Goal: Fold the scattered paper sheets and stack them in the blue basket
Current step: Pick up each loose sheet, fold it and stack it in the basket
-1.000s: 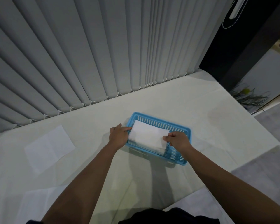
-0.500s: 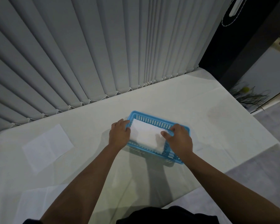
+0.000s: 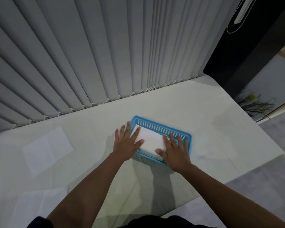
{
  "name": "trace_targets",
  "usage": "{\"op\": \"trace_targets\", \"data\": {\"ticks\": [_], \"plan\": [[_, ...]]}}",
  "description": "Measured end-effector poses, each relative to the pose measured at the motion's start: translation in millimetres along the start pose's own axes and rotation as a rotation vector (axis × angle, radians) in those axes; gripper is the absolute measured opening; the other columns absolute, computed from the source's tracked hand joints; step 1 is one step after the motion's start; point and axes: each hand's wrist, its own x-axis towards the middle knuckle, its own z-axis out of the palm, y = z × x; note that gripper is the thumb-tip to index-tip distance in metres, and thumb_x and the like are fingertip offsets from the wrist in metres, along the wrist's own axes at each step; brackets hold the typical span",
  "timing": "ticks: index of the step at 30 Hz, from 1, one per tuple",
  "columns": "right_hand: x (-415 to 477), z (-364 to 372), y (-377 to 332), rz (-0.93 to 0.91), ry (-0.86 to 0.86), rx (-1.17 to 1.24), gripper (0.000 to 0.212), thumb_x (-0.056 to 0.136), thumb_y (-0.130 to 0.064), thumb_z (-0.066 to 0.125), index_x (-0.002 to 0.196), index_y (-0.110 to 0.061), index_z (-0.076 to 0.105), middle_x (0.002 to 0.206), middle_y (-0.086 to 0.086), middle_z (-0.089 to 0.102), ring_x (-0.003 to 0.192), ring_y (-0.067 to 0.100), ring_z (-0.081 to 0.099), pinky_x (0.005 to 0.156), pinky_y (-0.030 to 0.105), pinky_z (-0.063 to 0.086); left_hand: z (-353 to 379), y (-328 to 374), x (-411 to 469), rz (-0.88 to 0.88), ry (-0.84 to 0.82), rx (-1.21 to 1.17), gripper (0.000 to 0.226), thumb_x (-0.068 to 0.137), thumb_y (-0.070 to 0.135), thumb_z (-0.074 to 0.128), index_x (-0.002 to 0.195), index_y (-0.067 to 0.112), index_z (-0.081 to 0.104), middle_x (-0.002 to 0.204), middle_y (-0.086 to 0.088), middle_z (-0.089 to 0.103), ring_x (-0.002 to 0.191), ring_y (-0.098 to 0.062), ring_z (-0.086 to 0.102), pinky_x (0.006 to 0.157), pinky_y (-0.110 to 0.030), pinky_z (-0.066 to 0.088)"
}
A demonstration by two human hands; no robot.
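A blue basket with slotted walls sits mid-table. A stack of folded white paper lies inside it. My left hand rests flat with fingers spread over the basket's left end, thumb on the paper. My right hand lies flat with spread fingers over the basket's near right corner, its thumb at the paper's near edge. Neither hand grips anything. An unfolded white sheet lies on the table at the left, and another sheet lies near the front left.
The table has a pale cloth and ends at the right and front right, with grey floor beyond. Grey vertical blinds hang along its far edge. A dark wall panel stands at the far right.
The folded paper went down from above the rim into the basket. Both hands let go of it and spread flat over the basket's ends.
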Motion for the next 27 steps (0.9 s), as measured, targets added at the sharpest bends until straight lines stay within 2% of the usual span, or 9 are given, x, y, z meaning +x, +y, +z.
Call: {"op": "trace_targets", "data": {"ticks": [2, 4, 6, 9, 12, 15, 18, 23, 27], "plan": [[-4, -3, 6, 0.015, 0.081, 0.045, 0.096, 0.074, -0.079, -0.004, 0.152, -0.027, 0.016, 0.163, 0.005, 0.004, 0.148, 0.033, 0.001, 0.117, 0.051, -0.005, -1, -2, -4, -0.043, 0.030, -0.050, 0.082, 0.077, 0.074, -0.006, 0.150, 0.038, -0.003, 0.162, -0.006, -0.008, 0.148, -0.033, 0.003, 0.119, -0.050, -0.001], [-9, -4, 13, 0.071, 0.242, 0.153, 0.090, 0.080, -0.076, 0.007, 0.149, -0.023, 0.028, 0.161, 0.007, 0.013, 0.146, 0.036, 0.013, 0.118, 0.050, 0.005, -3, -4, -10, -0.153, 0.083, -0.166, 0.078, 0.082, 0.073, 0.002, 0.151, 0.036, 0.004, 0.162, -0.006, 0.001, 0.146, -0.032, 0.010, 0.119, -0.048, 0.006], [-14, -6, 18, 0.177, 0.335, 0.299, 0.083, 0.084, -0.068, 0.018, 0.149, -0.017, 0.028, 0.160, 0.012, 0.015, 0.144, 0.038, 0.018, 0.117, 0.050, 0.013, -4, -5, -12, -0.292, 0.116, -0.344, 0.068, 0.091, 0.064, 0.015, 0.151, 0.032, 0.012, 0.162, -0.004, 0.009, 0.146, -0.031, 0.013, 0.119, -0.047, 0.010], [-16, -1, 26, 0.320, 0.295, 0.621, 0.080, 0.088, -0.059, 0.044, 0.150, -0.015, 0.020, 0.159, 0.014, 0.016, 0.141, 0.040, 0.022, 0.112, 0.053, 0.025, -4, -8, -8, -0.430, 0.100, -0.609, 0.062, 0.096, 0.055, 0.024, 0.149, 0.022, 0.026, 0.157, -0.006, 0.028, 0.144, -0.029, 0.021, 0.117, -0.045, 0.014], [-17, 4, 27, 0.299, 0.256, 0.893, 0.085, 0.081, -0.056, 0.054, 0.147, -0.016, 0.018, 0.153, 0.013, 0.025, 0.138, 0.034, 0.030, 0.105, 0.054, 0.036, -1, -4, -7, -0.416, 0.074, -0.743, 0.055, 0.099, 0.048, 0.019, 0.141, 0.017, 0.040, 0.143, -0.010, 0.049, 0.134, -0.029, 0.039, 0.115, -0.042, 0.021], [-16, 4, 26, 0.305, 0.220, 0.953, 0.084, 0.089, -0.038, 0.060, 0.151, -0.014, 0.008, 0.155, 0.013, 0.017, 0.137, 0.034, 0.033, 0.102, 0.051, 0.038, -8, 7, -13, -0.436, 0.045, -0.945, 0.052, 0.100, 0.045, 0.023, 0.140, 0.016, 0.038, 0.131, -0.008, 0.052, 0.117, -0.027, 0.049, 0.101, -0.040, 0.039], [-13, 4, 26, 0.355, 0.194, 0.986, 0.090, 0.090, -0.035, 0.060, 0.152, -0.014, -0.002, 0.158, 0.013, 0.010, 0.136, 0.037, 0.036, 0.104, 0.051, 0.038, -16, 18, -20, -0.395, 0.078, -1.015, 0.045, 0.102, 0.039, 0.025, 0.135, 0.012, 0.041, 0.120, -0.005, 0.052, 0.101, -0.018, 0.049, 0.084, -0.030, 0.037], [-11, 1, 19, 0.324, 0.182, 0.973, 0.087, 0.091, -0.035, 0.058, 0.152, -0.016, 0.000, 0.156, 0.013, 0.013, 0.132, 0.039, 0.041, 0.103, 0.055, 0.041, -10, 11, -32, -0.440, 0.121, -1.073, 0.044, 0.102, 0.037, 0.025, 0.133, 0.011, 0.042, 0.124, -0.009, 0.053, 0.103, -0.019, 0.050, 0.085, -0.031, 0.038], [-11, -1, 0, 0.280, 0.148, 0.956, 0.086, 0.092, -0.036, 0.056, 0.152, -0.014, -0.002, 0.158, 0.013, 0.009, 0.133, 0.039, 0.040, 0.105, 0.050, 0.038, -8, -9, -47, -0.473, 0.175, -1.088, 0.045, 0.102, 0.037, 0.024, 0.136, 0.012, 0.040, 0.127, -0.007, 0.051, 0.107, -0.018, 0.049, 0.091, -0.032, 0.039]]}}
